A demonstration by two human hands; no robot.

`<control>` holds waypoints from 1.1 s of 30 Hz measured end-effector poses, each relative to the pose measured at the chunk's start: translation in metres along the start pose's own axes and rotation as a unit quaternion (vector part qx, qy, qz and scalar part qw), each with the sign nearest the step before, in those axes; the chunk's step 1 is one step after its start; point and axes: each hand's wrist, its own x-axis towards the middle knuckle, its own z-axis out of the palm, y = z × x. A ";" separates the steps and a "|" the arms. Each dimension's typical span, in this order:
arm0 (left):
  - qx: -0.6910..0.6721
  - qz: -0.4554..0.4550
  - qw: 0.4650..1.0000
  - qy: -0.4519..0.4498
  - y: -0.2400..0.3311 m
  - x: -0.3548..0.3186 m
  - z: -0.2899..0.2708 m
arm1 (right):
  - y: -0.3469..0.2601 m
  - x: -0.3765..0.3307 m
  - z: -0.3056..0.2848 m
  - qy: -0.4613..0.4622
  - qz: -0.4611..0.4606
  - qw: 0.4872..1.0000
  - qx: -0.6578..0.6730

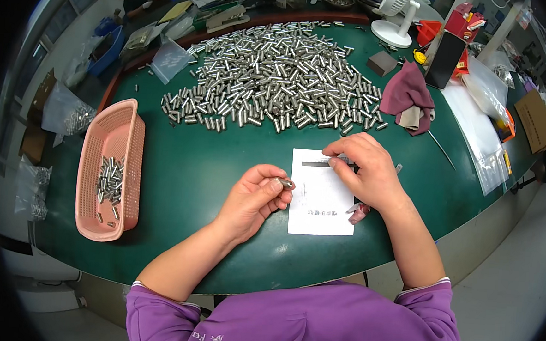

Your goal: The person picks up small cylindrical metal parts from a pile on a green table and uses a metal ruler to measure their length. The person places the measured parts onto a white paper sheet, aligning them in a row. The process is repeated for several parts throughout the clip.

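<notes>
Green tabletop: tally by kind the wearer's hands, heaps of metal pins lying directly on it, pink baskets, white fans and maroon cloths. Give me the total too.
Left hand and right hand: 2
Heap of metal pins: 1
Pink basket: 1
White fan: 1
Maroon cloth: 1
Total: 6

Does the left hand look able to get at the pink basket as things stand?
Probably yes: no object stands between the left hand and the pink basket, though that hand holds a metal piece.
</notes>
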 end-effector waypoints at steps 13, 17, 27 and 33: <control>-0.088 -0.066 0.992 -0.060 0.001 -0.001 -0.001 | 0.001 -0.002 0.001 0.002 0.026 0.999 0.024; -0.087 -0.041 0.990 -0.099 0.000 0.003 -0.010 | 0.002 0.001 0.001 0.007 0.030 0.999 0.013; 0.497 0.343 0.749 0.274 0.119 -0.045 -0.063 | 0.012 -0.004 0.002 0.014 0.040 0.999 -0.009; 0.716 0.139 0.504 0.463 0.168 -0.146 -0.155 | 0.006 -0.002 0.000 0.039 0.035 0.999 -0.010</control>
